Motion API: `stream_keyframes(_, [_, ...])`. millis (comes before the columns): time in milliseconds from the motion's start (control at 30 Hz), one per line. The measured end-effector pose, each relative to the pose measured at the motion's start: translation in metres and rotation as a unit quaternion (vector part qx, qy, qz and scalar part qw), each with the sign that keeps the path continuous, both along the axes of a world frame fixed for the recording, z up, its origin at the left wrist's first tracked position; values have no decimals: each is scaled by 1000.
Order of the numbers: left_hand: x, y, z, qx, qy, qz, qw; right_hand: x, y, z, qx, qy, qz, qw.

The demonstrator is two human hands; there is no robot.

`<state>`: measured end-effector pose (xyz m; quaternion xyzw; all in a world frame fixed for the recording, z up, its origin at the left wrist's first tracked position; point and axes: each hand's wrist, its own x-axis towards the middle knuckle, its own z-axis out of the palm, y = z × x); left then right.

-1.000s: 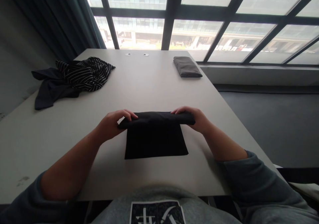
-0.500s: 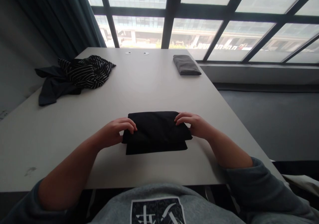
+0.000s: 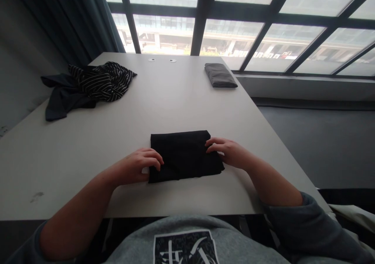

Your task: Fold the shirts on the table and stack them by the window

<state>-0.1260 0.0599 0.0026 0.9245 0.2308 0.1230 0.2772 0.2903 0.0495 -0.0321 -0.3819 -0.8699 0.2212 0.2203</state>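
Observation:
A piece of black cloth (image 3: 184, 154), folded into a rough rectangle, lies on the table in front of me; what garment it is, I cannot tell. My left hand (image 3: 143, 163) grips its left edge, fingers curled over the top and thumb low at the side. At the opposite edge my right hand (image 3: 227, 151) has its fingers bent over the cloth, with the thumb partly hidden. The lower right corner of the cloth shows stacked layers slightly out of line.
The white table (image 3: 164, 103) reaches toward the windows. A crumpled black-and-white striped cloth (image 3: 108, 81) and a dark cloth (image 3: 66, 96) lie at the far left. A folded grey cloth (image 3: 220, 75) rests near the right edge. A dark curtain (image 3: 64, 17) hangs behind.
Both hands have come slightly toward me with the upper layer of the black cloth. Its front edge now nearly covers the lower layer that stuck out before.

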Motion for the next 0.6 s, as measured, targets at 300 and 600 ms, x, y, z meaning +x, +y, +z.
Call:
stream_keyframes(300, [5, -22, 12, 40, 37, 92, 994, -16, -17, 9, 69, 22, -63, 995])
stream_keyframes(600, [68, -44, -37, 188, 125, 125, 966, -95, -44, -10, 78, -128, -141, 979])
